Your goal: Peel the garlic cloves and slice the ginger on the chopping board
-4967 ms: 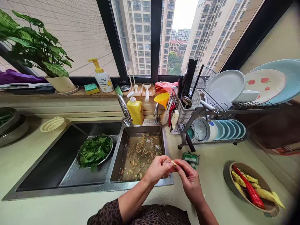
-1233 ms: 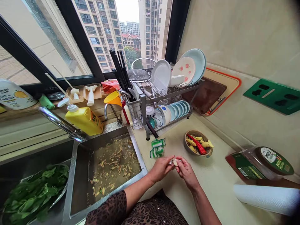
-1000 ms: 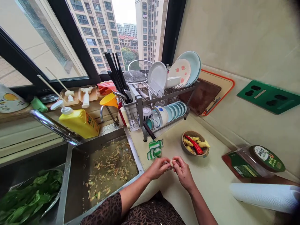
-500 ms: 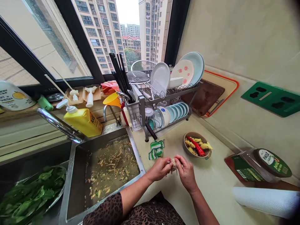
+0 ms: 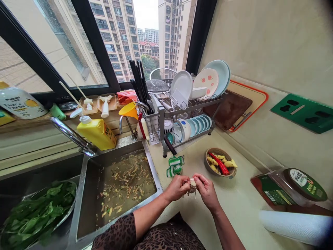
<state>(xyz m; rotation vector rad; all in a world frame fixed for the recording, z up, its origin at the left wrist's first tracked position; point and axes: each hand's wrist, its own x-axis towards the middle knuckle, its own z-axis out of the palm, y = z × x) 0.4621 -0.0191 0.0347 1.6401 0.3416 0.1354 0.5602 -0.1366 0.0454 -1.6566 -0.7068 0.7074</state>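
My left hand [image 5: 176, 189] and my right hand [image 5: 207, 191] meet over the counter, fingertips pinched around a small pale garlic bulb [image 5: 193, 182]. Thin papery shreds hang beneath it, and the fingers partly hide it. Just beyond my left hand lies a green-and-white scrubbing cloth [image 5: 175, 166]. To the right and further back stands a brown basket [image 5: 211, 169] with a red chili pepper [image 5: 219, 164] and pieces of ginger [image 5: 230, 163] inside.
At left, a sink basin [image 5: 159, 188] holds murky water with floating scraps; the other basin has leafy greens [image 5: 44, 208]. Behind the cloth is a dish rack [image 5: 161, 130]. A clear plastic jar [image 5: 283, 185] and a paper towel roll [image 5: 293, 225] lie on the right.
More of the garlic bulb's pale surface shows between my fingertips, with shreds hanging below. Both hands stay in nearly the same place; the camera view has shifted slightly left.
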